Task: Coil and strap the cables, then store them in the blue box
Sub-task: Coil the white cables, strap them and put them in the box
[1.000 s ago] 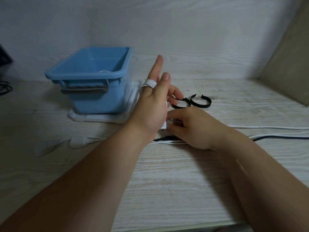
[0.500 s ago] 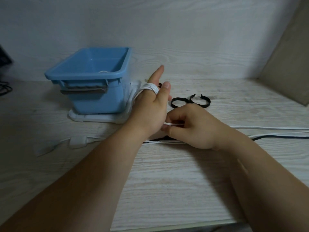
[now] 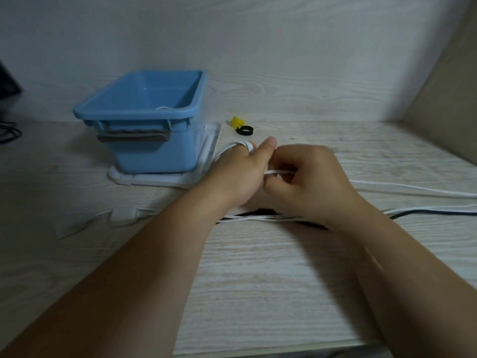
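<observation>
A white cable (image 3: 413, 188) runs in from the right across the wooden table. Several turns of it are wound round the fingers of my left hand (image 3: 237, 174), which lies low over the table, thumb up. My right hand (image 3: 307, 182) sits right beside it and pinches the white cable at the left palm. A black cable (image 3: 433, 210) and more white cable lie under my right wrist. The blue box (image 3: 144, 130) stands at the back left on a white lid (image 3: 154, 180), just left of my left hand. A bit of white shows inside it.
A black strap ring (image 3: 244, 131) and a yellow piece (image 3: 237, 121) lie behind my hands near the wall. A white plug (image 3: 124, 213) with its lead lies at the left. Dark cables (image 3: 7, 133) sit at the far left edge. A beige panel (image 3: 449, 109) closes the right side.
My left hand has dropped from upright toward the table, fingers now pointing away. My right hand has risen to the palm with the cable. The view shifted, uncovering the yellow piece.
</observation>
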